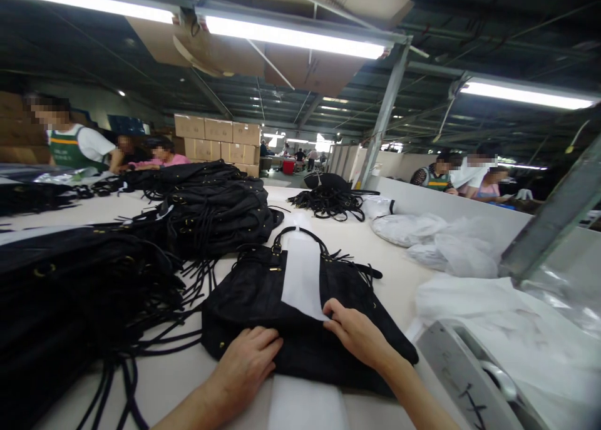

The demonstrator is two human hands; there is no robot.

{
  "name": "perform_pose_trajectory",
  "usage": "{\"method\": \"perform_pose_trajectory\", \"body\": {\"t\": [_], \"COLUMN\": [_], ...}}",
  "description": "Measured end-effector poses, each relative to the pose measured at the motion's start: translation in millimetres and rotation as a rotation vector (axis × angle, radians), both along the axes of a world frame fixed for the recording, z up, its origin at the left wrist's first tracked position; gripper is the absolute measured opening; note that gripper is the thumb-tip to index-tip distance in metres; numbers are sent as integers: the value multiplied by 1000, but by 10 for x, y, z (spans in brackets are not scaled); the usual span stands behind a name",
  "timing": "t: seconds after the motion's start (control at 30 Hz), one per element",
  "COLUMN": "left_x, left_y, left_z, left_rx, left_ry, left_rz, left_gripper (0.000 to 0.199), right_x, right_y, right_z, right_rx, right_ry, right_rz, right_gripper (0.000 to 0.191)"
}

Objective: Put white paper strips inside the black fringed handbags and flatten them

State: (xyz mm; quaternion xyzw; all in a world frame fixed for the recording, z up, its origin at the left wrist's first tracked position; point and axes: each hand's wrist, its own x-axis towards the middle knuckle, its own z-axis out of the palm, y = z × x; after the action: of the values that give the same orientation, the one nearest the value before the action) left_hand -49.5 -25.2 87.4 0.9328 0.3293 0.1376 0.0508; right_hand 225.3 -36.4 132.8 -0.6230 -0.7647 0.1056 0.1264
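A black handbag (253, 292) with looped handles and fringe lies flat on the white table before me. Over its middle runs a strip of white paper (303, 276), its upper end up by the handles. Another part of a white sheet (305, 405) shows under the bag's near edge. My right hand (352, 330) pinches the lower right corner of the paper strip. On the bag's near left part rests my left hand (253, 358), its fingers curled against the black material; whether they grip a fold of it is hidden.
Piles of black bags (84, 292) with dangling straps fill the left side. More black bags (328, 195) lie farther back. At right are clear plastic bags (436, 239), white sheets (469, 298) and a grey box (462, 373) holding a tape roll. Co-workers sit beyond.
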Motion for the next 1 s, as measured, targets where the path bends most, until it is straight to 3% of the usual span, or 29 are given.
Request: {"method": "perform_pose_trajectory", "body": {"t": [0.17,0.43,0.67,0.77,0.87,1.0], "left_x": [-30,-128,-213,-236,-260,-289], "left_y": [-60,-106,-61,-62,-80,-58], "left_z": [17,-12,-98,-114,-122,-161], "left_rx": [-60,-29,135,256,428,522], "left_ry": [10,-36,-113,-109,-104,-148], "left_rz": [1,-52,-149,-162,-164,-6], "left_gripper": [43,47,39,31,27,42], "right_x": [39,82,79,108,102,72], "right_y": [-76,-240,-488,-503,-496,-510], "right_z": [-182,-452,-705,-781,-790,-751], "right_rx": [77,299,529,555,529,488], "right_ry": [-55,-35,-95,-101,-84,-12], "right_rz": [8,156,342,385,404,411], "right_gripper": [13,24,55,67,61,53]}}
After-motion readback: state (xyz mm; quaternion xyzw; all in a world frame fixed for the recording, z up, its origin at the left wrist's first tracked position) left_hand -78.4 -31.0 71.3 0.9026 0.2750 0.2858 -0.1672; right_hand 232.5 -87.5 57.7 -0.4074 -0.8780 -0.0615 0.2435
